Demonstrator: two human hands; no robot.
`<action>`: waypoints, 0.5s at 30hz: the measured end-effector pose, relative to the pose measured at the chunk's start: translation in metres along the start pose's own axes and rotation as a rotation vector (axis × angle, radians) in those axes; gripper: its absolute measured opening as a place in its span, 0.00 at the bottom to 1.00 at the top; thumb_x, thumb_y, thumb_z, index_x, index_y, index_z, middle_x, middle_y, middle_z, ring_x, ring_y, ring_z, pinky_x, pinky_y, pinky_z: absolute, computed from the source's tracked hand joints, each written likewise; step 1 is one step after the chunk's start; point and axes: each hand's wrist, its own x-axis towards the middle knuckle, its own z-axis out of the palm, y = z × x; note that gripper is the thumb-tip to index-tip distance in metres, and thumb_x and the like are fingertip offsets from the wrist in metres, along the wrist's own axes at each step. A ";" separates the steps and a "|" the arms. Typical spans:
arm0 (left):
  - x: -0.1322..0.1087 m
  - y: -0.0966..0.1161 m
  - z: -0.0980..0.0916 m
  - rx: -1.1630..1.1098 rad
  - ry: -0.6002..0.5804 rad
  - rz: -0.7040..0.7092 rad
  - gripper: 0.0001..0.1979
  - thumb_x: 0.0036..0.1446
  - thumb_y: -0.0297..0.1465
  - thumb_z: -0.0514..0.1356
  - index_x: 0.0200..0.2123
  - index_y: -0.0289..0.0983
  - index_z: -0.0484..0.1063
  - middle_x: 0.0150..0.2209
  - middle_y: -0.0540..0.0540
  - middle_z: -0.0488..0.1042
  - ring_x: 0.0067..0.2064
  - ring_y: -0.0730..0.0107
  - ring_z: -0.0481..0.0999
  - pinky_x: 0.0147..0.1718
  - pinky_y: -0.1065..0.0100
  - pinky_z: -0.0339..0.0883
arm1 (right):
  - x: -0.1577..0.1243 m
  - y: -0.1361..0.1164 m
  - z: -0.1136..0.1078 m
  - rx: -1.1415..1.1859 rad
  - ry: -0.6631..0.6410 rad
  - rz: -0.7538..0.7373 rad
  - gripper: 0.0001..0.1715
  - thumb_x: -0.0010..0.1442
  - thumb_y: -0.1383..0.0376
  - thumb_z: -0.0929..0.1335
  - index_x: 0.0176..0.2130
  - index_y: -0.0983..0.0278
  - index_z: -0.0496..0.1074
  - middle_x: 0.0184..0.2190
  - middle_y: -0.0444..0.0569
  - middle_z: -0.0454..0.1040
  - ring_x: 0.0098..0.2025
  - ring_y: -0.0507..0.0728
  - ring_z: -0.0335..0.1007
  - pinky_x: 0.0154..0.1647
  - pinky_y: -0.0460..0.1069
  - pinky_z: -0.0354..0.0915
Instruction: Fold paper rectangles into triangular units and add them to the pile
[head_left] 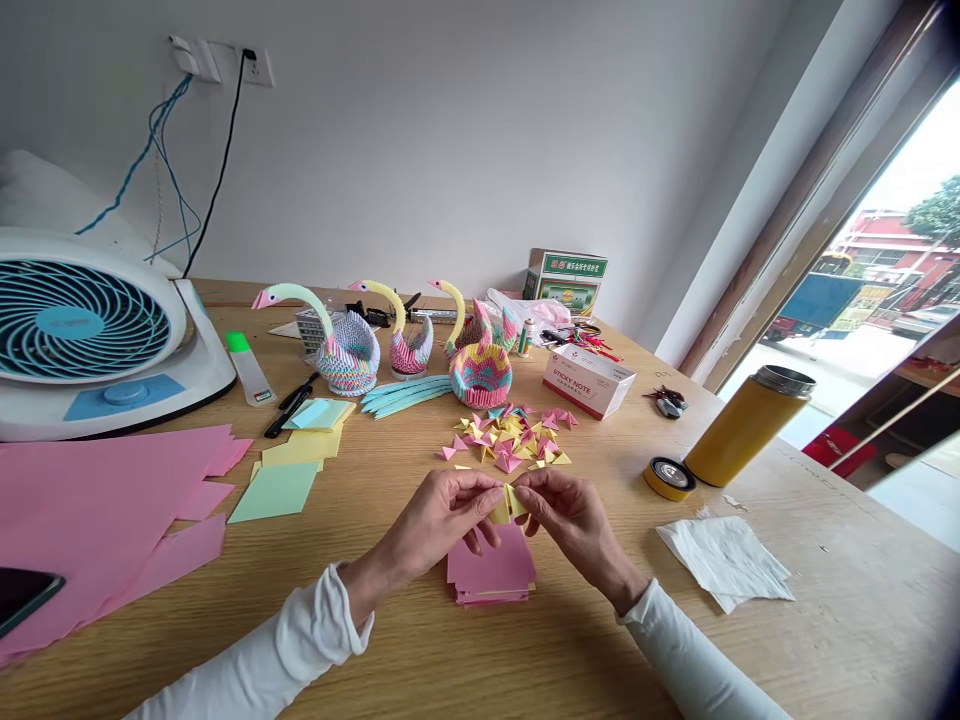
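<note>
Both hands pinch one small folded yellow paper [507,503], a crease or gap running down its middle. My left hand [441,512] grips its left side, and my right hand [571,515] has the right side between thumb and fingers. Just below them lies a stack of pink paper slips [491,568]. Beyond my fingertips is a loose pile of folded paper triangles [510,435] in pink, yellow and blue. Behind the pile stands a round basket-like body [481,376] built from such folded pieces.
Several paper swans, one a large swan [351,352], stand at the back. Left are a fan [90,330], pink sheets [112,500], a glue bottle [250,370] and green notes [276,492]. Right are a sticky note box [589,380], a yellow flask [750,425], its lid [669,478] and a tissue [724,560].
</note>
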 end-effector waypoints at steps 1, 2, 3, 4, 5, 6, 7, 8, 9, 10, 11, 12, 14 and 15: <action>0.000 0.001 0.000 0.001 -0.005 -0.006 0.18 0.54 0.43 0.62 0.35 0.32 0.74 0.23 0.48 0.74 0.21 0.74 0.73 0.21 0.73 0.67 | 0.000 -0.001 0.000 0.000 0.002 -0.001 0.17 0.57 0.53 0.70 0.34 0.65 0.75 0.26 0.46 0.73 0.25 0.51 0.70 0.24 0.46 0.67; 0.000 0.002 -0.001 0.001 -0.006 -0.007 0.17 0.54 0.43 0.62 0.35 0.32 0.74 0.23 0.48 0.75 0.21 0.74 0.72 0.22 0.73 0.67 | 0.000 -0.001 0.000 0.000 0.003 -0.003 0.17 0.57 0.53 0.71 0.34 0.65 0.75 0.26 0.46 0.73 0.25 0.51 0.70 0.24 0.46 0.67; 0.000 0.003 -0.001 0.003 -0.004 -0.007 0.17 0.54 0.42 0.62 0.36 0.32 0.73 0.23 0.48 0.75 0.22 0.74 0.72 0.22 0.73 0.67 | 0.000 -0.002 0.000 0.000 0.002 -0.006 0.17 0.57 0.53 0.70 0.34 0.65 0.75 0.26 0.45 0.73 0.25 0.51 0.70 0.23 0.45 0.67; 0.000 0.003 -0.001 0.009 -0.001 -0.007 0.17 0.54 0.42 0.63 0.36 0.32 0.73 0.23 0.48 0.75 0.22 0.74 0.73 0.22 0.73 0.67 | 0.000 -0.002 0.000 0.002 0.000 -0.009 0.16 0.58 0.53 0.70 0.33 0.65 0.75 0.25 0.45 0.72 0.25 0.51 0.70 0.23 0.45 0.67; 0.000 0.003 -0.002 0.019 0.000 -0.006 0.16 0.54 0.42 0.63 0.36 0.33 0.72 0.23 0.48 0.75 0.22 0.74 0.73 0.22 0.73 0.67 | -0.001 -0.002 0.000 0.003 -0.004 -0.012 0.16 0.58 0.54 0.70 0.33 0.65 0.75 0.25 0.45 0.72 0.25 0.51 0.69 0.23 0.45 0.67; 0.001 0.003 -0.002 0.031 -0.001 -0.004 0.16 0.54 0.41 0.62 0.36 0.33 0.72 0.23 0.48 0.74 0.22 0.74 0.73 0.22 0.73 0.67 | -0.001 -0.002 0.000 0.005 -0.010 -0.013 0.16 0.58 0.54 0.70 0.33 0.65 0.74 0.25 0.45 0.72 0.25 0.51 0.69 0.24 0.45 0.67; 0.001 0.003 -0.003 0.043 -0.006 -0.001 0.16 0.55 0.41 0.62 0.35 0.33 0.72 0.23 0.49 0.74 0.22 0.74 0.72 0.22 0.73 0.67 | -0.001 -0.002 0.000 0.008 -0.016 -0.012 0.16 0.58 0.54 0.70 0.33 0.65 0.74 0.25 0.45 0.72 0.25 0.51 0.69 0.24 0.45 0.67; 0.001 0.003 -0.003 0.055 -0.011 0.002 0.15 0.55 0.41 0.62 0.35 0.33 0.72 0.23 0.49 0.74 0.22 0.74 0.72 0.22 0.73 0.67 | -0.001 -0.003 0.000 0.013 -0.020 -0.011 0.16 0.58 0.54 0.70 0.33 0.65 0.74 0.25 0.45 0.72 0.25 0.51 0.69 0.24 0.45 0.67; 0.001 0.003 -0.004 0.065 -0.016 0.006 0.15 0.55 0.41 0.62 0.35 0.33 0.72 0.24 0.49 0.73 0.22 0.74 0.72 0.23 0.72 0.68 | -0.001 -0.003 0.001 0.019 -0.022 -0.007 0.16 0.58 0.54 0.70 0.33 0.65 0.74 0.24 0.45 0.72 0.24 0.51 0.69 0.24 0.46 0.67; 0.001 0.003 -0.004 0.073 -0.021 0.012 0.15 0.56 0.41 0.61 0.34 0.33 0.72 0.24 0.49 0.73 0.22 0.74 0.72 0.23 0.72 0.68 | -0.001 -0.004 0.001 0.027 -0.023 -0.003 0.16 0.57 0.53 0.71 0.33 0.65 0.74 0.24 0.45 0.72 0.24 0.51 0.69 0.23 0.46 0.67; 0.001 0.003 -0.005 0.078 -0.026 0.019 0.15 0.56 0.41 0.61 0.34 0.33 0.72 0.25 0.49 0.73 0.22 0.74 0.72 0.23 0.72 0.68 | -0.001 -0.005 0.001 0.034 -0.024 0.001 0.17 0.57 0.53 0.71 0.33 0.65 0.74 0.23 0.45 0.72 0.24 0.51 0.69 0.23 0.46 0.67; 0.001 0.003 -0.006 0.081 -0.030 0.024 0.15 0.56 0.41 0.61 0.34 0.33 0.73 0.26 0.49 0.73 0.22 0.74 0.73 0.23 0.72 0.68 | -0.001 -0.005 0.002 0.043 -0.027 0.003 0.17 0.56 0.53 0.71 0.33 0.65 0.74 0.23 0.45 0.72 0.24 0.51 0.69 0.23 0.46 0.67; 0.001 0.003 -0.007 0.079 -0.033 0.026 0.15 0.55 0.42 0.62 0.35 0.34 0.73 0.26 0.49 0.73 0.22 0.75 0.72 0.23 0.72 0.68 | -0.001 -0.006 0.002 0.064 -0.038 0.010 0.17 0.56 0.53 0.71 0.33 0.65 0.74 0.24 0.45 0.71 0.24 0.51 0.68 0.23 0.46 0.67; 0.002 0.002 -0.008 0.071 -0.035 0.021 0.15 0.55 0.42 0.62 0.35 0.34 0.73 0.25 0.50 0.73 0.22 0.75 0.72 0.23 0.72 0.68 | -0.002 -0.007 0.003 0.079 -0.045 0.016 0.17 0.56 0.53 0.71 0.33 0.65 0.74 0.24 0.45 0.71 0.24 0.51 0.68 0.23 0.45 0.68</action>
